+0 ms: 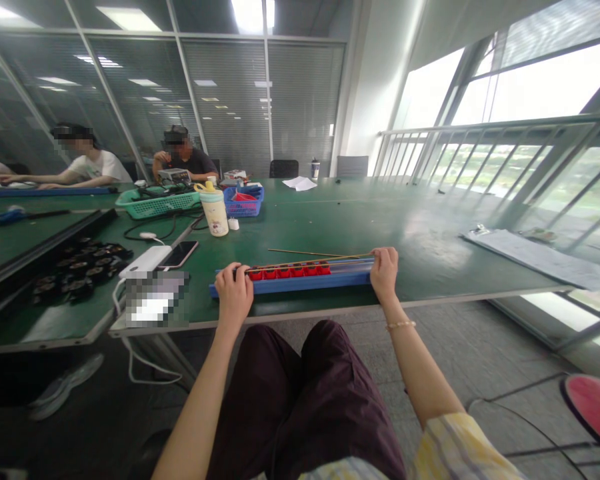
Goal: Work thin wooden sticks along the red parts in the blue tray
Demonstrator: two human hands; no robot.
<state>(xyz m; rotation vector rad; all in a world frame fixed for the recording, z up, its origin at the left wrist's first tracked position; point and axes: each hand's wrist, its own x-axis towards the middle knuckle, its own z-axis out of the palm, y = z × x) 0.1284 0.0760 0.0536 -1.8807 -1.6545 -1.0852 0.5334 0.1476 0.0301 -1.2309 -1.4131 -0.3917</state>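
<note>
A long blue rail-shaped tray (305, 283) lies along the front edge of the table, with a row of several red blocks (290, 270) in its left and middle part. My left hand (234, 292) is closed over the tray's left end, its fingertips by a small dark piece there. At the other end, my right hand (385, 272) pinches the tip of a thin yellowish rod (347, 257), which slants over the red blocks toward my left hand. Behind the tray, a second thin rod (293, 251) rests on the table.
Left of the tray lie a phone (180, 255), a white power bank (145, 261) with cables and several black parts (80, 267). A cup (214, 212), a green basket (155, 205) and a blue basket (245, 205) stand behind. A clipboard (540, 257) is at right. Co-workers sit at far left.
</note>
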